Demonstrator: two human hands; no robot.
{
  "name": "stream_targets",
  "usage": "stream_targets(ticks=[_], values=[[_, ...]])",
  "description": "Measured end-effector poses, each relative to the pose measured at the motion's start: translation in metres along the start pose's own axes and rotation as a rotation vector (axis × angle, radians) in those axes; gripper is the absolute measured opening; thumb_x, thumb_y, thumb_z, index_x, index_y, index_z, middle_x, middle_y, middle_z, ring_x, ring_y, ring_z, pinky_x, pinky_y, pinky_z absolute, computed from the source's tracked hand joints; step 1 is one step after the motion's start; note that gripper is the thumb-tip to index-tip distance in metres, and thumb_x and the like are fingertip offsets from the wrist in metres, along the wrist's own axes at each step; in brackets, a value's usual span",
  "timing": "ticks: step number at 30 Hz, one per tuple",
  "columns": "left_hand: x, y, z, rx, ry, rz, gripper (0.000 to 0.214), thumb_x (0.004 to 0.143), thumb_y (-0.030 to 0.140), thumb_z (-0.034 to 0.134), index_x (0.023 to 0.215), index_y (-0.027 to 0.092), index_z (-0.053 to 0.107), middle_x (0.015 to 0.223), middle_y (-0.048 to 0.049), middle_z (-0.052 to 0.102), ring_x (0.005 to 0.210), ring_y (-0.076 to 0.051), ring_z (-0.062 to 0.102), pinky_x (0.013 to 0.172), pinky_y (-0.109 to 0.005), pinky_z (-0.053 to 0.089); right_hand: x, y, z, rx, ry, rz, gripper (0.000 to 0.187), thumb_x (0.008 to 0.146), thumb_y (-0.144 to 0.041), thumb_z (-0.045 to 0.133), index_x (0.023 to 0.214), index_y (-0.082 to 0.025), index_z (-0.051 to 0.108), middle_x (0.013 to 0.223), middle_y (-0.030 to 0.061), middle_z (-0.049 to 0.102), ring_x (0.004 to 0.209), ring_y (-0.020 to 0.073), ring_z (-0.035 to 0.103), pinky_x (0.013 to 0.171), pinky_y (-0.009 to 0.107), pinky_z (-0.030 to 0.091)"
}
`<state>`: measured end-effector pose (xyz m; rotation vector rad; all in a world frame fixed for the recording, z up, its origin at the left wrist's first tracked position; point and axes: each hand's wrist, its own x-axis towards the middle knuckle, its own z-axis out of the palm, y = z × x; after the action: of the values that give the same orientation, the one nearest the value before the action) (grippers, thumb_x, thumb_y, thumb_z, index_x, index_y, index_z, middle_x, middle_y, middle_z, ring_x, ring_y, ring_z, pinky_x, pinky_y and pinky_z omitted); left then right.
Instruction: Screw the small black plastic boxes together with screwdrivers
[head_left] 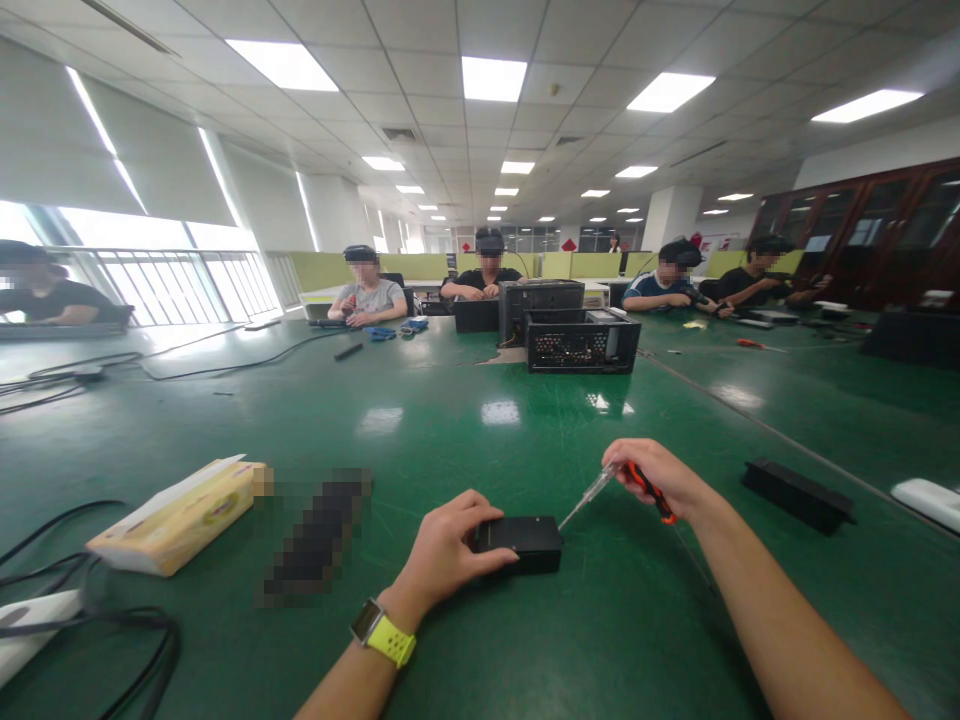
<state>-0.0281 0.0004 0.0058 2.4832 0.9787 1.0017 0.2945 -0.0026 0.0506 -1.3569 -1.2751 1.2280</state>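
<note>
A small black rectangular box (536, 545) lies on the green table in front of me. My left hand (457, 540) grips its left end, thumb along the near side and fingers over the far side. A watch with a yellow-green strap (384, 632) is on that wrist. In my right hand (652, 475) is a screwdriver with a red and black handle (651, 492) and a clear section near the shaft. Its thin tip meets the box's right end near the top edge; whether it sits in a screw is too small to tell.
Left of my hands lie a yellow tissue pack (180, 515), a blurred dark object (319, 535), cables and a white power strip (34, 630). At right are a long black part (796, 493) and another white strip (930, 503). Black computer cases (581, 342) stand ahead; several people sit beyond.
</note>
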Motion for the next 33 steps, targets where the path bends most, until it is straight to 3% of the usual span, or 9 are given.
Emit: stream_targets(ticks=[17, 22, 33], values=[[-0.0002, -0.0001, -0.0004, 0.003, -0.007, -0.004, 0.038, 0.072, 0.043, 0.082, 0.098, 0.017, 0.074, 0.092, -0.0059, 0.068, 0.076, -0.018, 0.064, 0.061, -0.024, 0.051, -0.0081, -0.0061, -0.0056, -0.035, -0.095, -0.097, 0.015, 0.066, -0.03, 0.063, 0.068, -0.016, 0.063, 0.044, -0.0054, 0.052, 0.033, 0.0049, 0.035, 0.03, 0.017, 0.021], [-0.0003, 0.0007, -0.0007, 0.007, -0.005, -0.001, 0.037, 0.071, 0.042, 0.083, 0.098, 0.016, 0.074, 0.091, -0.006, 0.068, 0.075, -0.018, 0.064, 0.062, -0.024, 0.051, -0.0072, -0.0058, -0.0074, 0.001, -0.059, -0.136, 0.016, 0.07, -0.033, 0.062, 0.069, -0.017, 0.061, 0.042, -0.0069, 0.048, 0.032, 0.0048, 0.034, 0.031, 0.017, 0.022], [-0.0009, -0.0029, 0.0017, 0.016, -0.006, 0.01, 0.039, 0.072, 0.044, 0.082, 0.098, 0.017, 0.074, 0.091, -0.0059, 0.068, 0.076, -0.019, 0.064, 0.062, -0.024, 0.051, -0.0087, -0.0049, -0.0051, 0.005, -0.092, -0.121, 0.019, 0.069, -0.034, 0.065, 0.07, -0.015, 0.063, 0.045, -0.0055, 0.052, 0.033, 0.0049, 0.037, 0.03, 0.016, 0.023]])
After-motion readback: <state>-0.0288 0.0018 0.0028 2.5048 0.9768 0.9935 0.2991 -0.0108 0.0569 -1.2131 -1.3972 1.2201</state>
